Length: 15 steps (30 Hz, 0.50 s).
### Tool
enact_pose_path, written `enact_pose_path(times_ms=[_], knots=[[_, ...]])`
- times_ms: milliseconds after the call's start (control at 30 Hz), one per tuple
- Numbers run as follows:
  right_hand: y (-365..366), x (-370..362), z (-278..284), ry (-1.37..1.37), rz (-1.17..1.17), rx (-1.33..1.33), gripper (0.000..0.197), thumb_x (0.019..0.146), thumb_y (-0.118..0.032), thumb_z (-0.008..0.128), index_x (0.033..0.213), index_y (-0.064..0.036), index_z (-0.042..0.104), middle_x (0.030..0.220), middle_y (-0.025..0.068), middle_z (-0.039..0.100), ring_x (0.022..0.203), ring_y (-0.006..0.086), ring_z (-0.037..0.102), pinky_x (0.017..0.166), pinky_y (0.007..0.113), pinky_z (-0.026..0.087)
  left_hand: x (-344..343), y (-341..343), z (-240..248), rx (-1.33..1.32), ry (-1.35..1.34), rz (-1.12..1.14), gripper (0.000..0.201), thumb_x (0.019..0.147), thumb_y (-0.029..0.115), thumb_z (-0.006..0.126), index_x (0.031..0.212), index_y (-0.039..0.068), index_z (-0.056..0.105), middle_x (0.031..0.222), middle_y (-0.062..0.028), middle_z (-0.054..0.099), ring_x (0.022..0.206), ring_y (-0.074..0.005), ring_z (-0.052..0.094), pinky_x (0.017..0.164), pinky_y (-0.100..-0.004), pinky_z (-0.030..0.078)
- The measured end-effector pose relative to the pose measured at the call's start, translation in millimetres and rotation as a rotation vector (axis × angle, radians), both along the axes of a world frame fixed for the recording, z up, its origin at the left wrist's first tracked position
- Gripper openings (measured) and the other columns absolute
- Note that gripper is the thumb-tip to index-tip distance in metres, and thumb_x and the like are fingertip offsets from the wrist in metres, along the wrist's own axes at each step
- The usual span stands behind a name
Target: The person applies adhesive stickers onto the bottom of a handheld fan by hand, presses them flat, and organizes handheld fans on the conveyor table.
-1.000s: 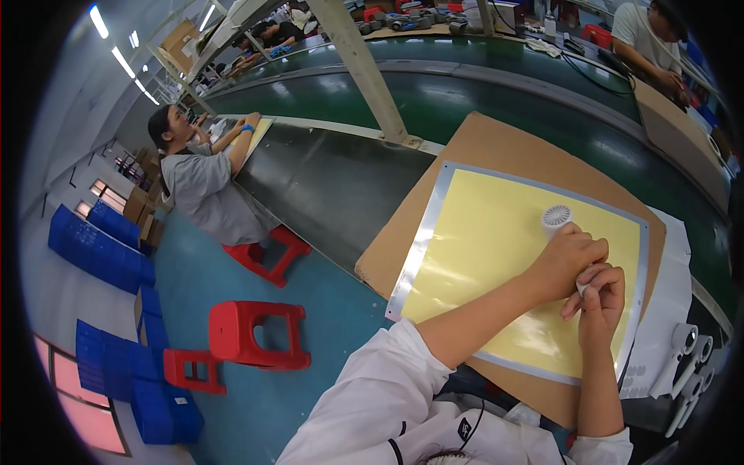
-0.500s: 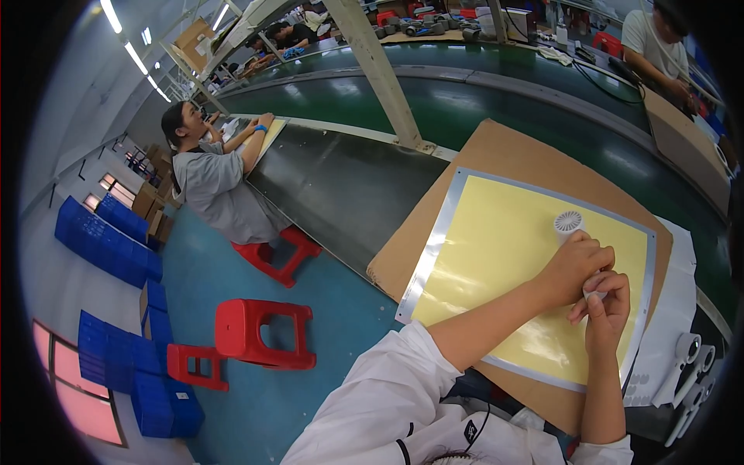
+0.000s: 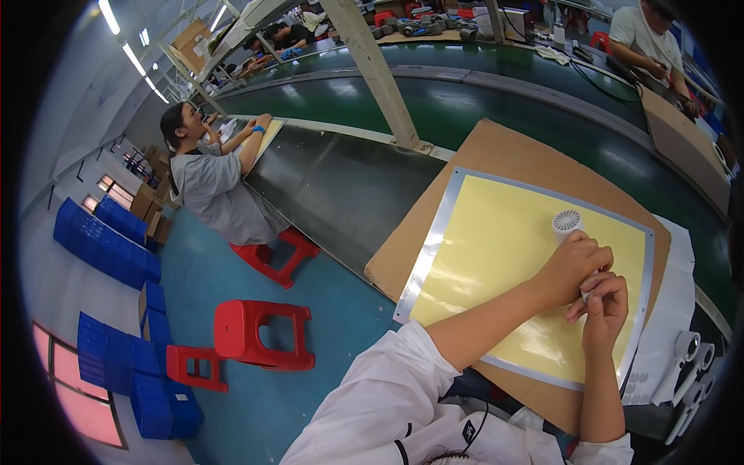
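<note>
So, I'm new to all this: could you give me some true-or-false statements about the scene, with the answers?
1. The left hand holds a white device with a round slotted end. True.
2. The right hand is far from the left. False: the right hand is close beside it.
3. A yellow sheet lies over brown cardboard. True.
4. The stools are green. False: the stools are red.
5. Blue crates show at the picture's left. True.
</note>
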State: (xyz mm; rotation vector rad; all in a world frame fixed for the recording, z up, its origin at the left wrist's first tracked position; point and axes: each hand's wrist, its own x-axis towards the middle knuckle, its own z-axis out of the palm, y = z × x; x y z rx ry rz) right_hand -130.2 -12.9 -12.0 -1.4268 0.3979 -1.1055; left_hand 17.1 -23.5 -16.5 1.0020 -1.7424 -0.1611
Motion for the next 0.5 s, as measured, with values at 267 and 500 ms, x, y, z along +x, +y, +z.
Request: enact_pose_path(times_ms=[267, 500], knots=[[-5, -2, 1, -0.05, 0.025, 0.069, 0.014, 0.093, 0.003, 0.054, 0.105, -0.0037, 0.052, 0.106, 0.0143, 0.061, 0.067, 0.0174, 0.065, 0.055, 0.026, 0.055, -1, -5, -3, 0.02, -0.001, -0.036, 0.039, 0.06, 0.018, 0.072, 0.095, 0.008, 0.059, 0.092, -0.0119, 0.058, 0.091, -0.0339, 0.056, 0.083, -0.0425, 0.04], [-20, -16, 15, -0.129, 0.001, 0.257, 0.008, 0.098, -0.006, 0.054, 0.104, -0.0051, 0.05, 0.095, 0.0058, 0.061, 0.065, 0.0118, 0.065, 0.054, 0.023, 0.051, -11, -5, 10, -0.042, -0.142, 0.249, 0.048, 0.061, 0.008, 0.075, 0.106, 0.008, 0.058, 0.106, -0.0118, 0.057, 0.112, -0.0371, 0.051, 0.1, -0.048, 0.036]])
